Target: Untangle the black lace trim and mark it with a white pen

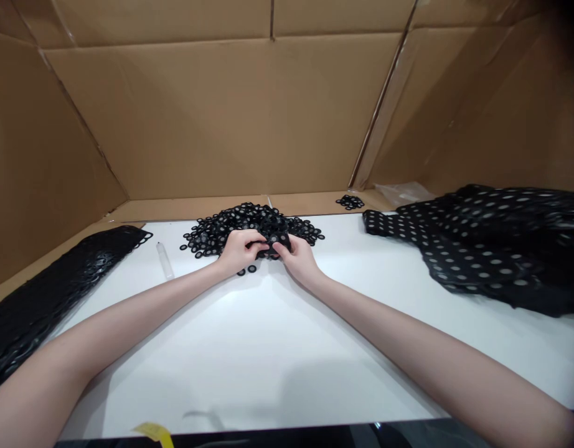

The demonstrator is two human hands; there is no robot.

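A heap of small black rings (240,218) lies at the far middle of the white table. At its near edge, both my hands are closed on a black piece with round light spots (280,239), perhaps part of a perforated sheet. My left hand (240,250) pinches the piece's left side between thumb and fingers. On its right side, my right hand (300,256) grips with the thumb in front; the other fingers are mostly hidden behind it. Two loose rings (252,269) rest on the table just below my left hand.
Black perforated sheets (483,249) are piled at the right. A long black bundle (58,292) lies at the left, near a clear tube (164,261). Several rings (350,201) sit apart at the back. Cardboard walls (221,112) enclose the table (249,348).
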